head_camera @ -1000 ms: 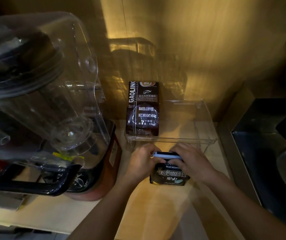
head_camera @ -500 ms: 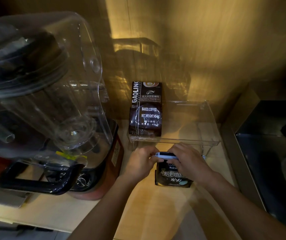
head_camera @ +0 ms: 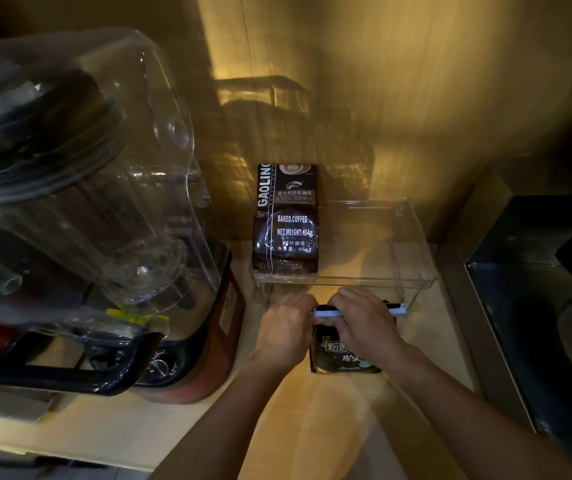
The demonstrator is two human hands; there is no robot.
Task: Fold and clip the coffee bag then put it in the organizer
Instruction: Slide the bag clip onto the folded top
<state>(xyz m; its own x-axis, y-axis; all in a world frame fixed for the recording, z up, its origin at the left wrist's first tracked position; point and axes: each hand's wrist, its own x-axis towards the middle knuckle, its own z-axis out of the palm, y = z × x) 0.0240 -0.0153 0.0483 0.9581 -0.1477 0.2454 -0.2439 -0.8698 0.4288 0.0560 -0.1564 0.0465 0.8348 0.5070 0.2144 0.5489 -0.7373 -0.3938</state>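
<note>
A small black coffee bag (head_camera: 343,358) with white print stands on the wooden counter just in front of the clear plastic organizer (head_camera: 412,244). A long white-and-blue clip (head_camera: 397,309) lies across the bag's folded top. My left hand (head_camera: 286,332) grips the clip's left end and the bag's top corner. My right hand (head_camera: 364,322) presses down over the middle of the clip and covers most of the bag's top. Inside the organizer's left side a taller dark brown coffee bag (head_camera: 286,220) stands upright.
A big blender (head_camera: 80,209) with a clear jug, black handle and red base fills the left. A dark metal appliance (head_camera: 541,289) stands to the right of the organizer. A wooden wall rises behind. Bare counter (head_camera: 312,417) lies under my forearms.
The bag and both hands have shifted slightly right, closer under the organizer's front edge. The clip's right end now sticks out past my right hand.
</note>
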